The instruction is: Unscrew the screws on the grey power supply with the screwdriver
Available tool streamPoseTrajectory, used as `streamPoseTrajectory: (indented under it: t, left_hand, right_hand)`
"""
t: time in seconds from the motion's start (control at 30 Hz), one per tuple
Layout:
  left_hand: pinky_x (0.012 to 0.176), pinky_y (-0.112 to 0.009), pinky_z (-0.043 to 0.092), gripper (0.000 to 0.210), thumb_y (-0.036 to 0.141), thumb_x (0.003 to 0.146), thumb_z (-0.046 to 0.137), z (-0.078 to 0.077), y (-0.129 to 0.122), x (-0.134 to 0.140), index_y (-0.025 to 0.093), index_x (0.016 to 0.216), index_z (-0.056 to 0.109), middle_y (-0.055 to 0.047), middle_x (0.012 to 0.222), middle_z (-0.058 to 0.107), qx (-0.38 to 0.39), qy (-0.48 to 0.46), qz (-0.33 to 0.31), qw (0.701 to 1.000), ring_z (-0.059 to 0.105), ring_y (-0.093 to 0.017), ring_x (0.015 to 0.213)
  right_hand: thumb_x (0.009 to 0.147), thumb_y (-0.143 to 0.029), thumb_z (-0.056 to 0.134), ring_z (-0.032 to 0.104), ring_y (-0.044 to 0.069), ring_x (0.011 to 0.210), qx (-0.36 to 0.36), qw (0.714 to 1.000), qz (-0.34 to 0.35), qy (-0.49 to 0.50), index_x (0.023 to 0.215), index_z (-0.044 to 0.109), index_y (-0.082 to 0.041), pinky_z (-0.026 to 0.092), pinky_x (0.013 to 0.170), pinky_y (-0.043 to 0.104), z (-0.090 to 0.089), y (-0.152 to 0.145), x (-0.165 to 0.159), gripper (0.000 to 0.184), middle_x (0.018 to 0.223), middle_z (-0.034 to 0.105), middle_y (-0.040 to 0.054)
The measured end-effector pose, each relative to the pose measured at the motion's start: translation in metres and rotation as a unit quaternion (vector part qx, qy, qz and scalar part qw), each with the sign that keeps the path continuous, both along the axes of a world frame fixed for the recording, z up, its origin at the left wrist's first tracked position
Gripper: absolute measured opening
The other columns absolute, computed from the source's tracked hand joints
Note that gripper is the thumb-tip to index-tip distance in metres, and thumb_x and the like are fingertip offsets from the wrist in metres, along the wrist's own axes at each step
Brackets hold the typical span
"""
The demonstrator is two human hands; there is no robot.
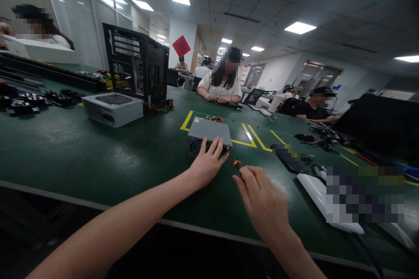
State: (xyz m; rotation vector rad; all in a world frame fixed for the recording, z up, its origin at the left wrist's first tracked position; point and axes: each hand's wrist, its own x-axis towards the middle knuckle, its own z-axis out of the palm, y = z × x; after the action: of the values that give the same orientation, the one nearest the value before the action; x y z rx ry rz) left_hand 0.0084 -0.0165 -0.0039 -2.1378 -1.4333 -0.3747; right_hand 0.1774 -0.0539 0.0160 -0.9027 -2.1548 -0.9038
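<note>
A grey computer power supply unit (209,130) sits on the green table in front of me, its black fan grille on the near side. My left hand (209,159) grips its near edge, with spread fingers over the top. In my right hand (263,196) is a screwdriver (238,165) with a black and orange handle. Its thin shaft points at the unit's near right corner; whether the tip touches a screw is too small to tell. Coloured cables (214,119) show behind the unit.
A second power supply (113,109) stands at the left, by an open black computer case (135,65). On the right lie a white device (327,205) and loose cables (314,139). Yellow tape marks the table (157,157). A person (222,80) sits across from me.
</note>
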Motion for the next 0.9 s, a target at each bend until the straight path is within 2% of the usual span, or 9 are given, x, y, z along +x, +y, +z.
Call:
streamPoseTrajectory:
  t: [0.1, 0.13, 0.3, 0.37, 0.47, 0.53, 0.67, 0.83, 0.9]
  left_hand:
    - [0.103, -0.056, 0.019, 0.044, 0.022, 0.086, 0.037, -0.0024, 0.0005, -0.0012, 0.019, 0.131, 0.039, -0.018, 0.142, 0.026, 0.005, 0.005, -0.007, 1.0, 0.018, -0.03, 0.133]
    - [0.103, -0.057, 0.018, 0.045, 0.022, 0.086, 0.038, -0.003, 0.0006, -0.0013, 0.019, 0.131, 0.038, -0.018, 0.142, 0.025, 0.005, 0.004, -0.008, 1.0, 0.017, -0.03, 0.133]
    - [0.103, -0.057, 0.017, 0.044, 0.023, 0.086, 0.038, -0.0043, 0.0, 0.0005, 0.018, 0.13, 0.04, -0.02, 0.141, 0.026, 0.002, -0.021, -0.006, 1.0, 0.017, -0.032, 0.133]
    - [0.103, -0.057, 0.017, 0.043, 0.022, 0.087, 0.036, -0.004, -0.0008, 0.0009, 0.018, 0.13, 0.04, -0.019, 0.141, 0.025, 0.002, -0.027, -0.009, 1.0, 0.017, -0.031, 0.133]
    - [0.104, -0.057, 0.016, 0.044, 0.022, 0.087, 0.035, -0.0034, -0.0017, 0.0006, 0.018, 0.131, 0.038, -0.019, 0.142, 0.024, 0.002, -0.031, -0.014, 0.999, 0.016, -0.031, 0.133]
    - [0.104, -0.057, 0.016, 0.044, 0.023, 0.087, 0.036, -0.0035, -0.0015, 0.0003, 0.017, 0.131, 0.038, -0.019, 0.142, 0.024, -0.001, -0.031, -0.012, 0.999, 0.016, -0.031, 0.133]
    - [0.103, -0.057, 0.016, 0.044, 0.025, 0.087, 0.038, -0.0047, -0.0006, 0.0003, 0.018, 0.13, 0.039, -0.019, 0.142, 0.025, -0.002, -0.029, -0.01, 1.0, 0.016, -0.031, 0.133]
    - [0.104, -0.056, 0.017, 0.045, 0.022, 0.086, 0.036, -0.0042, -0.001, 0.0009, 0.018, 0.131, 0.038, -0.018, 0.142, 0.025, 0.003, -0.03, -0.006, 1.0, 0.016, -0.03, 0.133]
    - [0.104, -0.056, 0.017, 0.046, 0.022, 0.086, 0.037, -0.0036, -0.0012, 0.0012, 0.018, 0.131, 0.037, -0.017, 0.141, 0.026, 0.002, -0.029, -0.003, 1.0, 0.017, -0.03, 0.133]
  right_hand:
    - [0.086, -0.013, 0.037, 0.057, 0.023, 0.097, -0.003, 0.998, 0.045, -0.048, 0.097, 0.056, -0.015, 0.05, 0.071, 0.031, -0.0017, -0.0016, -0.0017, 0.022, 0.107, 0.058, 0.0145]
    - [0.085, -0.01, 0.035, 0.057, 0.023, 0.099, 0.0, 0.997, 0.054, -0.062, 0.098, 0.055, -0.016, 0.049, 0.073, 0.031, -0.0022, -0.0017, -0.0019, 0.025, 0.108, 0.058, 0.0142]
    - [0.085, -0.023, 0.048, 0.06, 0.015, 0.068, 0.0, 1.0, -0.012, -0.01, 0.097, 0.055, -0.017, 0.046, 0.056, 0.025, 0.0009, 0.0011, 0.0, 0.015, 0.09, 0.063, 0.0069]
    - [0.085, -0.022, 0.046, 0.061, 0.018, 0.08, -0.019, 1.0, -0.002, -0.004, 0.1, 0.054, -0.016, 0.048, 0.062, 0.027, 0.001, 0.0007, -0.001, 0.018, 0.099, 0.062, 0.0102]
    - [0.085, -0.011, 0.039, 0.054, 0.021, 0.105, -0.03, 0.997, 0.067, -0.029, 0.104, 0.052, -0.015, 0.047, 0.079, 0.03, -0.0014, -0.0004, -0.0036, 0.024, 0.117, 0.055, 0.0133]
    - [0.084, -0.011, 0.042, 0.057, 0.018, 0.099, -0.013, 0.997, 0.077, -0.022, 0.101, 0.052, -0.016, 0.047, 0.076, 0.027, -0.0014, 0.0006, -0.0041, 0.021, 0.11, 0.059, 0.0099]
    - [0.084, -0.025, 0.05, 0.058, 0.013, 0.064, 0.016, 1.0, 0.006, 0.018, 0.092, 0.054, -0.016, 0.043, 0.057, 0.024, 0.0048, 0.0029, -0.0046, 0.013, 0.079, 0.063, 0.0034]
    - [0.085, -0.019, 0.043, 0.057, 0.021, 0.094, -0.006, 0.999, 0.032, -0.001, 0.095, 0.052, -0.012, 0.046, 0.073, 0.03, 0.0056, -0.0014, -0.0095, 0.016, 0.104, 0.059, 0.0151]
    - [0.085, -0.018, 0.044, 0.058, 0.018, 0.085, 0.013, 0.999, 0.028, -0.009, 0.095, 0.052, -0.013, 0.045, 0.069, 0.026, 0.0057, -0.0009, -0.0089, 0.014, 0.095, 0.062, 0.0112]
